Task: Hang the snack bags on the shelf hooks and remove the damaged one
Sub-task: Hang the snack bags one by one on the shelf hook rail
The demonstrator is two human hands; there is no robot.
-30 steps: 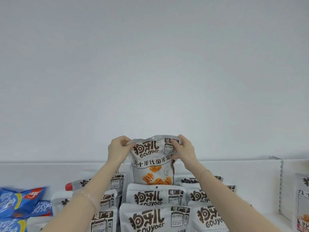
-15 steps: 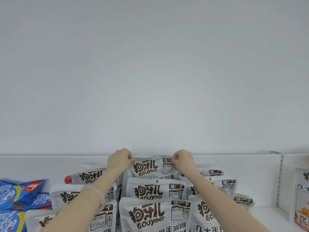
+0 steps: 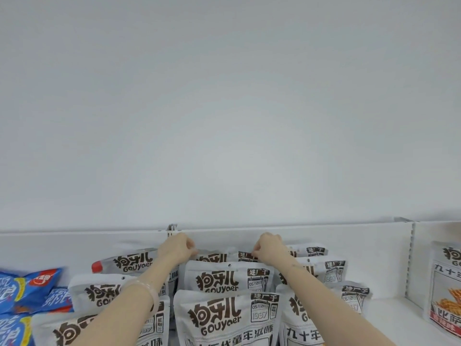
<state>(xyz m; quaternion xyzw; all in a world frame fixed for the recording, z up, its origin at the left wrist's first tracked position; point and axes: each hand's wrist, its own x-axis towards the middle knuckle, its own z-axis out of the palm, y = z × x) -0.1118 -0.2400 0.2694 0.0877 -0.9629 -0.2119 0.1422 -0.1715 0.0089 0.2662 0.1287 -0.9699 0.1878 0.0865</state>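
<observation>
My left hand (image 3: 175,248) and right hand (image 3: 268,247) pinch the top corners of the back bag (image 3: 219,255). I am hanging it; next its hole must find the hook, which I cannot see.

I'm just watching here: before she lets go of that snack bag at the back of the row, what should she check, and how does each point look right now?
1. Both hands grip the bag's top corners: ok, left hand and right hand pinch the back bag.
2. Bag level: ok, its top edge looks roughly even.
3. Hook through the bag's hole: cannot tell, no hook shows.
4. Bag lined up behind the middle row: ok.
5. Bag undamaged: cannot tell, mostly hidden.
</observation>
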